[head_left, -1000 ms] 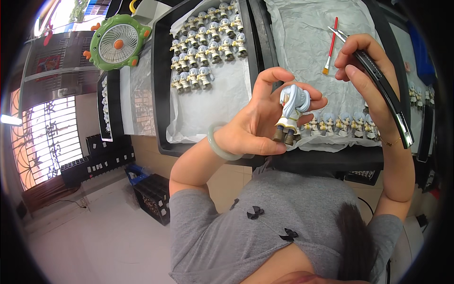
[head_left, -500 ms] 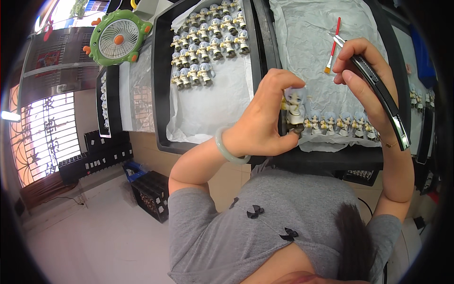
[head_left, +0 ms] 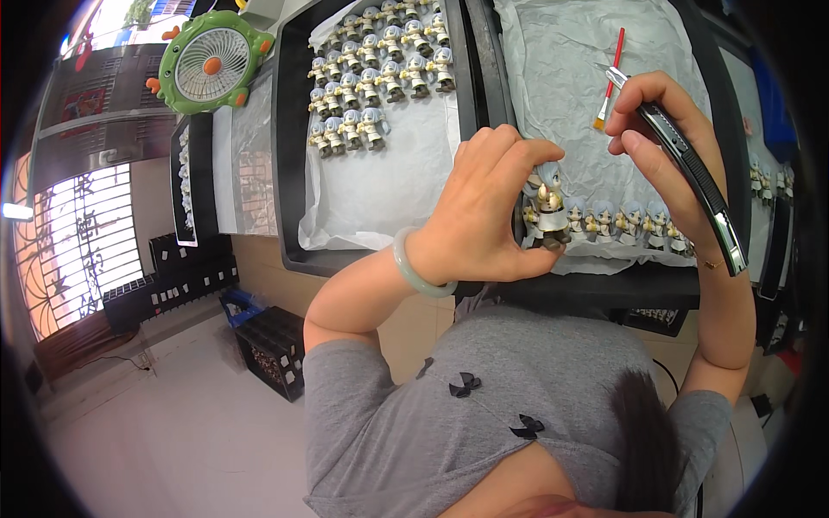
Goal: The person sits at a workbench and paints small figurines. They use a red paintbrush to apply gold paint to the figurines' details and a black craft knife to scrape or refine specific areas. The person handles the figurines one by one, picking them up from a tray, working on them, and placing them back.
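Observation:
My left hand (head_left: 492, 203) grips a small figurine (head_left: 548, 207) with pale blue hair and a white outfit, its head under my fingers and its dark feet against my thumb. In my right hand (head_left: 669, 121) lies a black and silver utility knife (head_left: 691, 168); its pointed blade end sticks out past the fingers, apart from the figurine. A row of similar figurines (head_left: 630, 223) stretches along the near edge of the right tray (head_left: 587, 281), which is lined with crumpled white paper (head_left: 561, 78). Beyond the right hand rests a red-handled paintbrush (head_left: 617, 65) on that paper.
To the left, a black tray (head_left: 289, 173) holds several rows of figurines (head_left: 380, 65) on white paper. A green fan (head_left: 211, 65) stands at the far left. Black crates (head_left: 272, 350) sit on the floor, and more figurines (head_left: 764, 181) show at the right.
The figurine in my left hand has turned, from facing me toward showing its side, and shifted slightly right. My right hand keeps the knife almost still.

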{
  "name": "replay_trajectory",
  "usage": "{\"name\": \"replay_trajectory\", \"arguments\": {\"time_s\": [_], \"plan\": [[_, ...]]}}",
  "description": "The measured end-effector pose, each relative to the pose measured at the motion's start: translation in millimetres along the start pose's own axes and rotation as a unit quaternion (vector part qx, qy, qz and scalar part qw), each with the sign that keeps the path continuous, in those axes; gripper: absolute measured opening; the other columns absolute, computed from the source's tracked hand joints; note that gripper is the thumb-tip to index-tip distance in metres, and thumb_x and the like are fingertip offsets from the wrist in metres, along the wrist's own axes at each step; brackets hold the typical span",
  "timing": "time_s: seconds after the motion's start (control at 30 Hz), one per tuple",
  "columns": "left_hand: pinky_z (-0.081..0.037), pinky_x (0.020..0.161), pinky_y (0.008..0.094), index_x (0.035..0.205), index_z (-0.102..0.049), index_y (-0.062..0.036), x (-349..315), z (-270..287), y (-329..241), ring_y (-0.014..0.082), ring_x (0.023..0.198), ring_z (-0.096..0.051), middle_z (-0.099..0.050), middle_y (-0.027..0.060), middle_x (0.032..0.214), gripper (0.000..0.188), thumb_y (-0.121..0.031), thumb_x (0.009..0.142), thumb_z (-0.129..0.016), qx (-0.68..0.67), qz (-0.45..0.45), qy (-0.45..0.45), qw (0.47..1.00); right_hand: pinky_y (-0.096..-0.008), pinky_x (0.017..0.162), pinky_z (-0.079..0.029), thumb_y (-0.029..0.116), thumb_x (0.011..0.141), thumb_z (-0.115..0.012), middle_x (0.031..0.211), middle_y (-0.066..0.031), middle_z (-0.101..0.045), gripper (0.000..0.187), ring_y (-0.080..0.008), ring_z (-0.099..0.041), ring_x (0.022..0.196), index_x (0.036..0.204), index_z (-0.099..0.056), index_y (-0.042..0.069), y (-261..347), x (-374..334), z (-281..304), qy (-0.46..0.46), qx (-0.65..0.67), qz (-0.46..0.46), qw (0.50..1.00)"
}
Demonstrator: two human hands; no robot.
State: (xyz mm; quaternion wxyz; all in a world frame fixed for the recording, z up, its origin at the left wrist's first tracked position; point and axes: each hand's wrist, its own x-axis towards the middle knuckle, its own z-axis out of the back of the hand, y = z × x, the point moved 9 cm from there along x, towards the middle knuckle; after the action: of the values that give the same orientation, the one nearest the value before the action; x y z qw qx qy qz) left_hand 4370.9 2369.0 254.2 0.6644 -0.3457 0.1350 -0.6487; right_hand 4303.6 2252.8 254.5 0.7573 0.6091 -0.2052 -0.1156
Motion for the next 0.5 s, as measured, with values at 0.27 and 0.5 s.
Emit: {"name": "replay_trajectory", "arguments": {"time_s": [0.27, 0.5], "plan": [[-0.03, 0.066, 0.0324, 0.095, -0.05, -0.0048, -0.2, -0.4, 1.1, 0.0236, 0.073, -0.043, -0.046, 0.0066, 0.079, 0.061, -0.033, 0.046, -0.072, 0.041, 0.01, 0.011, 0.999, -0.0238, 0.071, -0.044, 0.015, 0.077, -0.051, 0.082, -0.0054, -0.052, 0.02, -0.0102, -0.052, 0.074, 0.093, -0.048, 0.002, -1.7, -0.3, -1.3, 0.009, -0.011, -0.01, 1.0], [-0.03, 0.067, 0.0318, 0.099, -0.051, -0.0062, -0.2, -0.3, 0.9, 0.0226, 0.073, -0.044, -0.047, 0.0056, 0.08, 0.061, -0.032, 0.048, -0.072, 0.027, -0.005, 0.003, 1.0, -0.0239, 0.071, -0.044, 0.014, 0.078, -0.051, 0.082, -0.0053, -0.052, 0.02, -0.0103, -0.051, 0.074, 0.093, -0.048, 0.002, -2.4, 0.1, -3.3, 0.012, -0.014, -0.026, 0.999]]}}
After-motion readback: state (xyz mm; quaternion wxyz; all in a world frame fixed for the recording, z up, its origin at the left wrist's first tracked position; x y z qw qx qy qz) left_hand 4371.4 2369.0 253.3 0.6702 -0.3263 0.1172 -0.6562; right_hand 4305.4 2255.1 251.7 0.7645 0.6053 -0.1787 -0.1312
